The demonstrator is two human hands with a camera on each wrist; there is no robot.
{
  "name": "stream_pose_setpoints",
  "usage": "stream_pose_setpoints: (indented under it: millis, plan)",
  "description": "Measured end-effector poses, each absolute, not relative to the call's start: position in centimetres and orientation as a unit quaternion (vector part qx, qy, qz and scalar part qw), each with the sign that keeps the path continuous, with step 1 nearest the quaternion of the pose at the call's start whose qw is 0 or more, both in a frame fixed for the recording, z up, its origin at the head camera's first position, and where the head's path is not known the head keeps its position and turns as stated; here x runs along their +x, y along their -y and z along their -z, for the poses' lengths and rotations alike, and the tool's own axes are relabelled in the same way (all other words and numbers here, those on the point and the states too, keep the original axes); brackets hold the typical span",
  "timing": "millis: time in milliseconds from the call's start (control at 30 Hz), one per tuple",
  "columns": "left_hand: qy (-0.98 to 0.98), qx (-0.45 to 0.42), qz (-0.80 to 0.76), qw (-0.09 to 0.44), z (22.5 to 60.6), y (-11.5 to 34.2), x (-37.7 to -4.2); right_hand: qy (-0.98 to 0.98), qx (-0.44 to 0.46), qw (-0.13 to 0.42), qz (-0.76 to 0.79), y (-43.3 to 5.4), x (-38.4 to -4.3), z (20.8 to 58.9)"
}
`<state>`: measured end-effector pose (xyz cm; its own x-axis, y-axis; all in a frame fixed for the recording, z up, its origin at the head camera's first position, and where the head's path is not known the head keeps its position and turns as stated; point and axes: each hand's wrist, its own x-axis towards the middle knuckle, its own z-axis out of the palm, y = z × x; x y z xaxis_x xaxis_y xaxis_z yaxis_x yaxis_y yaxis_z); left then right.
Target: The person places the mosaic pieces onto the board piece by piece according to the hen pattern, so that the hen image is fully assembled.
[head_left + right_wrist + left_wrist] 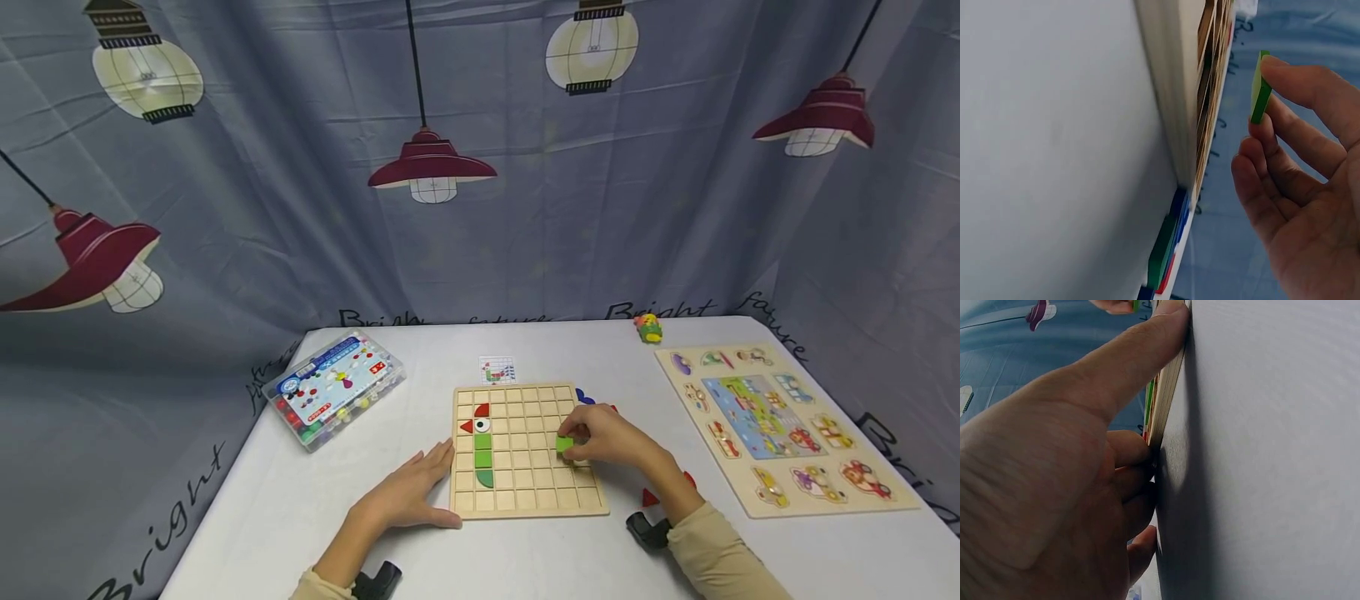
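A square wooden grid board (525, 479) lies on the table. Down its left side run a red quarter-round piece (482, 410), a red triangle (467, 426), a white eye tile (482, 425), two light green squares (483, 450) and a darker green quarter-round (485, 478). My left hand (408, 492) rests at the board's left edge with fingers extended, its thumb (1129, 353) against the board's side. Over the right part of the grid, my right hand (611, 437) pinches a green square tile (1261, 94) between thumb and fingertips, held above the board's surface in the right wrist view.
Behind the board lies a small picture card (497, 370). A clear plastic case (337, 387) of colored pieces is at left, a wooden picture puzzle (738, 492) at right. Loose blue pieces (584, 397) and a red triangle (649, 498) lie right of the grid; a toy figure (648, 328) stands behind.
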<state>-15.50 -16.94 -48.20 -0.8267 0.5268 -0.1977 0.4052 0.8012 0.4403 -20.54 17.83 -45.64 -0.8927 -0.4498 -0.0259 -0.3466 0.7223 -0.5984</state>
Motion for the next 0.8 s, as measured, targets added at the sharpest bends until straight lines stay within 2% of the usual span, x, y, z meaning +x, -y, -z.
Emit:
stream_pose_setpoints:
  millis: [800]
  plan:
    - [-0.935,0.251,-0.197,0.156,48.0,17.0,-15.4,-0.910,-0.254,0.119,0.305,-10.4,-18.5,45.3]
